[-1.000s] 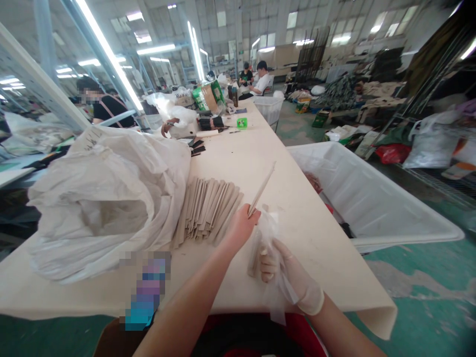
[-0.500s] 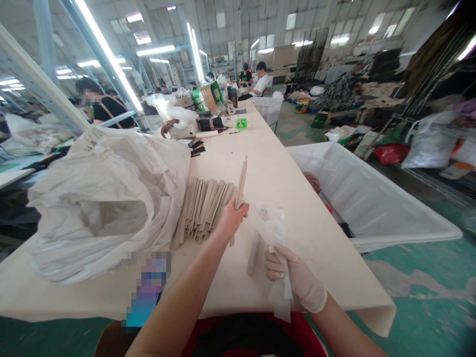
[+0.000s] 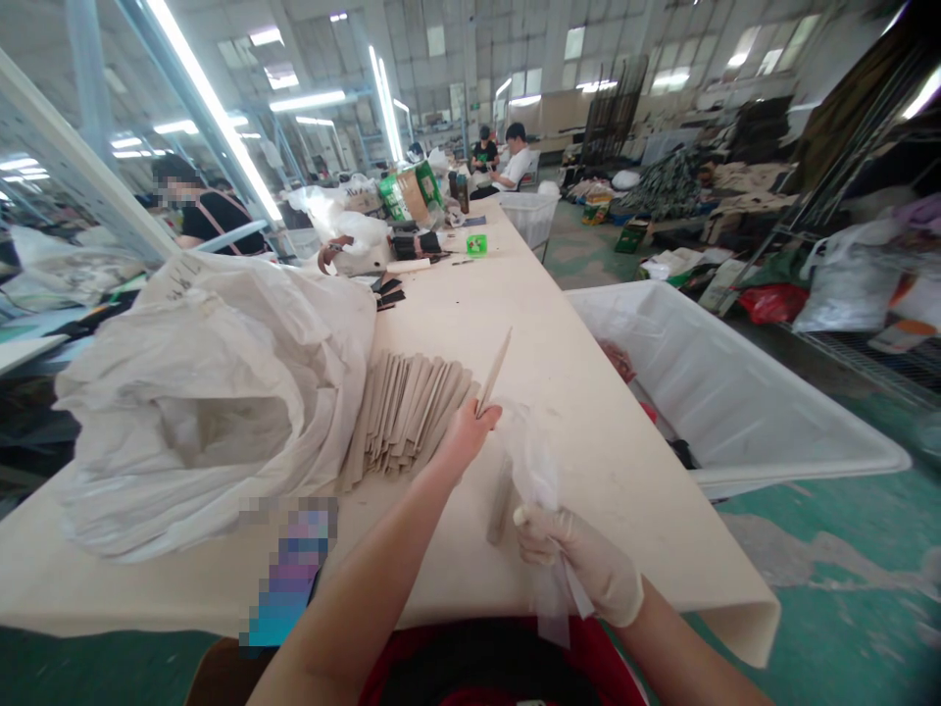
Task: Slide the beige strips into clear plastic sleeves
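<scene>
Gripping slim beige fabric-looking strip (image 3: 495, 369) in tightly curled bare left hand (image 3: 470, 431); clutching thin clear plastic bag (image 3: 536, 471) in closed, white-gloved right hand (image 3: 577, 557). Looks early: plenty remaining in fanned beige strip pile (image 3: 412, 407) on cream bench (image 3: 580, 402), just one beige bundle (image 3: 500, 508) at its right.

Left hand (image 3: 468, 433) (ungloved) grips strip (image 3: 495, 371).

Bright tube lights (image 3: 307, 99) glow in the room; a long cream table (image 3: 536, 324) stands above patchy green floor (image 3: 823, 637).
</scene>
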The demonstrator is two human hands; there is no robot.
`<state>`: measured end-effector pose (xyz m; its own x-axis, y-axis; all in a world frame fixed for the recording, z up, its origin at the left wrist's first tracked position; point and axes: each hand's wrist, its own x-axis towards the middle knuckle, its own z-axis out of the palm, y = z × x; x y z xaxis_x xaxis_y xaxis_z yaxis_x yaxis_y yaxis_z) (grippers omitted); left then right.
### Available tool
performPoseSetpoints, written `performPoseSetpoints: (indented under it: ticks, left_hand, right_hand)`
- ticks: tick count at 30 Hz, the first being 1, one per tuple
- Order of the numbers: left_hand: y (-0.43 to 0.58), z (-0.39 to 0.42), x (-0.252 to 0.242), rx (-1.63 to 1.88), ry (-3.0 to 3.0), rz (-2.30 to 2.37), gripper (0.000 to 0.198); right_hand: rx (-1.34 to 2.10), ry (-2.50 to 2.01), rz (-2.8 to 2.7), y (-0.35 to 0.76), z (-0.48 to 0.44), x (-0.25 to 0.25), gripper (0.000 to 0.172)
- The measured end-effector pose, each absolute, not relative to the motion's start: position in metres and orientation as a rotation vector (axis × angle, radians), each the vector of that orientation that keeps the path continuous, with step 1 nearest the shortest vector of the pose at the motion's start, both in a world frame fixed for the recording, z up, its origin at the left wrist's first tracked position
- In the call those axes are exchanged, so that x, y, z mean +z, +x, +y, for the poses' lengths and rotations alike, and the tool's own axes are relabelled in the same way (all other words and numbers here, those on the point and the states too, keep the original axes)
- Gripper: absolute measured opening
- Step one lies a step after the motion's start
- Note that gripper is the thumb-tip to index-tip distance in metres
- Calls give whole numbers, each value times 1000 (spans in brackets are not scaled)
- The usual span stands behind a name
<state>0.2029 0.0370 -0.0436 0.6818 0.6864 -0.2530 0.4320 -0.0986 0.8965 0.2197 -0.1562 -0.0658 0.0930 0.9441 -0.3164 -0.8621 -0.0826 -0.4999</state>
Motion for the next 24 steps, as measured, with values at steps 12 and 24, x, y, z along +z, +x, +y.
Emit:
performPoseSetpoints:
  ticks: [12, 24]
  left_hand:
    - [126, -46, 6, -77, 1420, 694, 46]
    - [93, -66, -12, -170, 1358, 736, 49]
  right_hand:
    - [820, -948, 103, 287, -133, -68, 50]
    - [566, -1015, 166, 295, -126, -64, 39]
